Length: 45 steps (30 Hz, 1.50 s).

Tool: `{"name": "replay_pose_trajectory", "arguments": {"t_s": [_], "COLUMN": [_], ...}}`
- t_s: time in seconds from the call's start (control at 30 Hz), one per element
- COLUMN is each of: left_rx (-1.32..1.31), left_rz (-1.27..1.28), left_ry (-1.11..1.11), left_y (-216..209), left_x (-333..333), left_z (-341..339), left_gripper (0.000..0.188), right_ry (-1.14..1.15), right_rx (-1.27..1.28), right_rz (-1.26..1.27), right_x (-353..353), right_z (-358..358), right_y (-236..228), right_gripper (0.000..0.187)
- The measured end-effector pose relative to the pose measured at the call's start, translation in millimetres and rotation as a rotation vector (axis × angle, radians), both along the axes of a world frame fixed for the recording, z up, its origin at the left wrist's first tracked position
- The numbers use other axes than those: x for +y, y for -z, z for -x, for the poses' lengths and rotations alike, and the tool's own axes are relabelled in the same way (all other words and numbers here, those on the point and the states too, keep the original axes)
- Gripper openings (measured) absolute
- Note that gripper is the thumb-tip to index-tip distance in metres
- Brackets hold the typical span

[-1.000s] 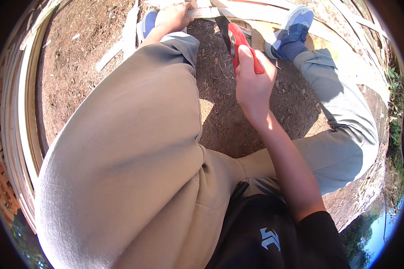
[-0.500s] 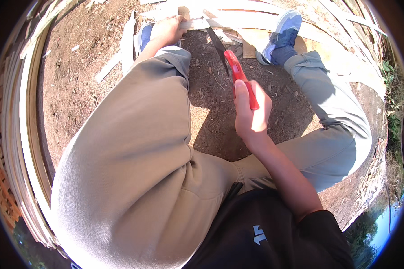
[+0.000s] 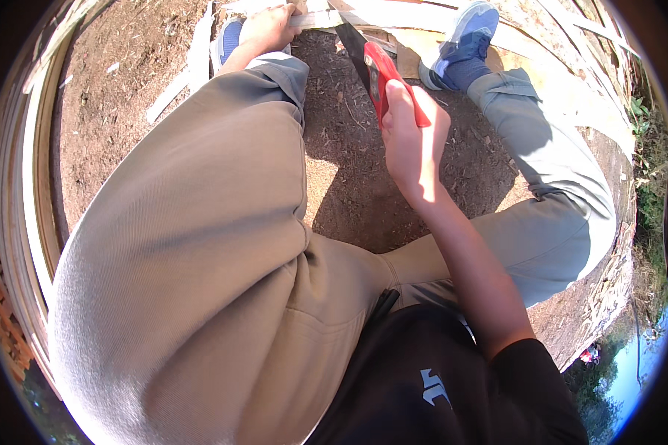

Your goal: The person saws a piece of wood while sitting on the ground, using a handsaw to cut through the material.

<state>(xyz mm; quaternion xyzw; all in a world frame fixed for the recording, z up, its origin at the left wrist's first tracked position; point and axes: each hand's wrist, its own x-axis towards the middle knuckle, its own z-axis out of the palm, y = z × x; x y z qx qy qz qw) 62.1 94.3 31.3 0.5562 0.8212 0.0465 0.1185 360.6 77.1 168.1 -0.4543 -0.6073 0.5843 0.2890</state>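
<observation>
My right hand (image 3: 416,141) is closed around the red handle of a handsaw (image 3: 384,68). Its dark blade slants away to the far left and meets a pale wooden strip (image 3: 318,21) near the top of the picture. On that strip's left part, beside my left shoe (image 3: 230,37), rests my left hand (image 3: 269,30), its fingers curled over the wood. The blade crosses the strip a short way to the right of those fingers. Strong sunlight washes out the wood there, so the cut itself cannot be made out.
Brown soil with wood chips (image 3: 349,185) lies between my legs. Long wooden boards (image 3: 41,185) are stacked at the left. Loose pale strips (image 3: 172,93) lie by my left foot. More boards and a flat panel (image 3: 512,70) spread around my right shoe (image 3: 467,44).
My right hand has pushed the saw forward, away from me, so more of its blade has passed the strip. My left hand stays on the wood. The whole view has shifted slightly.
</observation>
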Motion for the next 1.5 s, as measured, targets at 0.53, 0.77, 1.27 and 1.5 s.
{"name": "replay_pose_trajectory", "arguments": {"t_s": [0.53,0.77,1.27,1.5], "left_rx": [0.102,-0.014,-0.001,-0.023], "left_rz": [-0.008,-0.024,-0.008,-0.023], "left_ry": [0.034,0.056,0.020,0.013], "left_y": [11,12,9,15], "left_x": [-24,5,-9,1], "left_z": [13,4,6,-1], "left_gripper": [0.040,0.040,0.042,0.035], "right_ry": [0.026,0.024,-0.008,0.001], "right_rx": [0.066,-0.104,-0.031,-0.107], "right_rz": [-0.001,-0.091,-0.129,-0.168], "right_x": [-54,-5,-43,-36], "right_z": [-15,23,-30,-5], "right_y": [-4,25,1,-4], "right_gripper": [0.037,0.025,0.026,0.036]}}
